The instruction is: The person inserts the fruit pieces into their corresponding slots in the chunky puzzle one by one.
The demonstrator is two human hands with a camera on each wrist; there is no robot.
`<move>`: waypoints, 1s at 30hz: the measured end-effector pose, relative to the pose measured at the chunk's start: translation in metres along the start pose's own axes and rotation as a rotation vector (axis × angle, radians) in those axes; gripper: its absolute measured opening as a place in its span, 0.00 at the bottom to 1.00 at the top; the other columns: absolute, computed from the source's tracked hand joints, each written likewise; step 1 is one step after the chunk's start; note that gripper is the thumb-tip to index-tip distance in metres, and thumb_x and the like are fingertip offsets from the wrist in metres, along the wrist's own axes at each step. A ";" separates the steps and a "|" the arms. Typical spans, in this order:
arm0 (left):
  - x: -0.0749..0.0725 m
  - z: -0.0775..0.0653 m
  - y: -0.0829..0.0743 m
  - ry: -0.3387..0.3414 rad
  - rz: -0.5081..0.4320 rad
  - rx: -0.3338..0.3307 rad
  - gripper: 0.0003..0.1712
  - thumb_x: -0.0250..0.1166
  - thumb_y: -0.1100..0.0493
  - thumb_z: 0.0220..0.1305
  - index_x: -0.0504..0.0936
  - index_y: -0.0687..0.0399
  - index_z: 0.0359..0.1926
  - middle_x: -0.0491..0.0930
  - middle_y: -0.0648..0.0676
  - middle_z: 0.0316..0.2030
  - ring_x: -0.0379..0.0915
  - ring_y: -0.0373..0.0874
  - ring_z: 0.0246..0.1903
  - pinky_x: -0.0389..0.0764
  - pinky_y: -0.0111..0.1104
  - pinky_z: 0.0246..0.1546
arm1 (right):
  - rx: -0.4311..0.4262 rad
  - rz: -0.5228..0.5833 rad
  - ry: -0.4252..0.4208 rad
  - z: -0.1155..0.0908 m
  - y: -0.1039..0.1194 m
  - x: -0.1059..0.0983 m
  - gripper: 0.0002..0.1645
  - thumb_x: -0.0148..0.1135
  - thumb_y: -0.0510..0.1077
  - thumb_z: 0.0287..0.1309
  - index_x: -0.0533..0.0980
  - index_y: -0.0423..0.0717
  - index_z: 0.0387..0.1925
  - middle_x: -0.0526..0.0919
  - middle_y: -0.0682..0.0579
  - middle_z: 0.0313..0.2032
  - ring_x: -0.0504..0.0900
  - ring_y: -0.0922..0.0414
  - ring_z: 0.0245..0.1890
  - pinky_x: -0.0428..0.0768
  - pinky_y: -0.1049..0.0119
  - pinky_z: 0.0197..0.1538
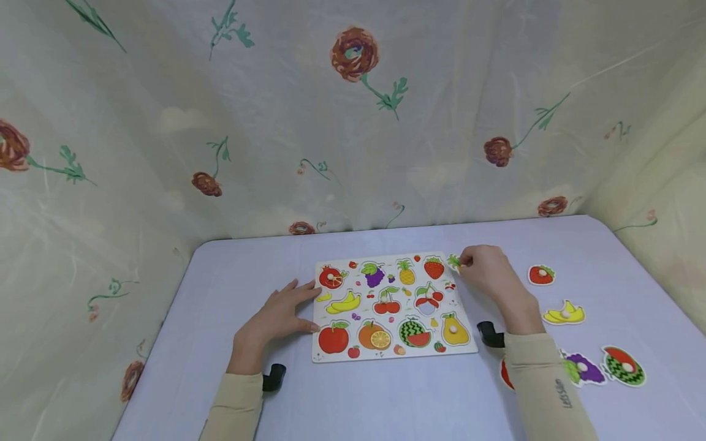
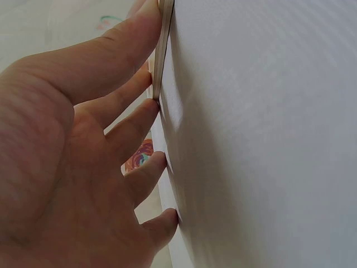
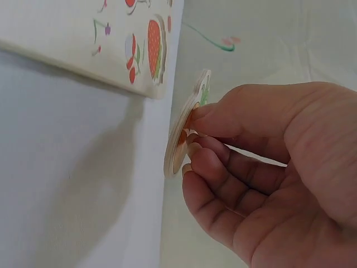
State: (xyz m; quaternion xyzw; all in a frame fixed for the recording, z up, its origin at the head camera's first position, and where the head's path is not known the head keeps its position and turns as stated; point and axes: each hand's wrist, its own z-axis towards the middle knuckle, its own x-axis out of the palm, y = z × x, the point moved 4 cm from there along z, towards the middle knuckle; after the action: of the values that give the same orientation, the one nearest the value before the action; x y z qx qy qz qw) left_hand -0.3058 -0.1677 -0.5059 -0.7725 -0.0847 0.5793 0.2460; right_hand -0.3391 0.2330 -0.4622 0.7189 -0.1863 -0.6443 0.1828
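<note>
A white wooden fruit puzzle board lies on the table, printed with fruit pictures; a pear piece with a knob sits at its lower right. My left hand rests at the board's left edge, fingers spread, thumb and fingertips touching it. In the left wrist view the thumb lies against the board's side. Just past the upper right corner, my right hand pinches a pineapple puzzle piece between thumb and fingers. The piece is tilted, held off the table; only its green leaves show in the head view.
Right of the board lie loose pieces: a strawberry, bananas, grapes and a watermelon. A red piece is partly hidden by the right sleeve. A flowered curtain hangs behind the table.
</note>
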 end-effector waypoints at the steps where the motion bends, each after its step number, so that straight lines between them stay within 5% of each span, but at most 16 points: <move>1: 0.000 0.000 0.000 0.000 0.000 -0.002 0.48 0.77 0.46 0.49 0.68 0.37 0.72 0.60 0.47 0.76 0.42 0.55 0.79 0.45 0.60 0.77 | -0.007 -0.001 -0.003 0.001 0.001 0.001 0.12 0.58 0.38 0.63 0.80 0.36 0.46 0.81 0.38 0.45 0.73 0.45 0.43 0.77 0.56 0.45; 30: 0.000 0.001 0.002 0.013 0.010 -0.023 0.47 0.77 0.47 0.49 0.68 0.36 0.71 0.60 0.45 0.76 0.42 0.53 0.79 0.45 0.58 0.78 | -0.062 0.033 0.054 0.012 0.042 0.027 0.09 0.60 0.43 0.62 0.80 0.40 0.36 0.80 0.44 0.34 0.75 0.52 0.31 0.73 0.67 0.30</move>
State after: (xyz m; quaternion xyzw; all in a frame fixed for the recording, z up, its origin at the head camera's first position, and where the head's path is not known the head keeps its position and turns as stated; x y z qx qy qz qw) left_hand -0.3075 -0.1687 -0.5069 -0.7795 -0.0859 0.5743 0.2348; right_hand -0.3501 0.1831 -0.4656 0.7269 -0.1731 -0.6269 0.2203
